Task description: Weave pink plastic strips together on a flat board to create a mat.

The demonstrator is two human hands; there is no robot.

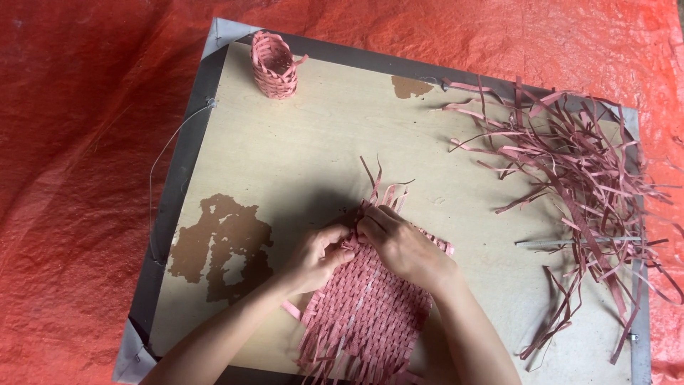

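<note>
Pink woven mat (367, 314) on board (299, 150) | left hand (317, 255), right hand (402, 246) pinched mat's far edge | loose pink strips (577, 171) heaped right | small woven basket (273, 64) far-left

The bench (320, 135) has a pale wooden top that looks smooth and matt, with brown patches at 8 o'clock where the top layer has peeled off. Its edge is dull grey metal. The mat (370, 306) is woven from flat pink strips, thin like paper and not shiny. The loose strips (570, 171) at 3 o'clock look the same. The red sheet (78, 178) under the bench is crinkly, slightly shiny plastic.
</note>
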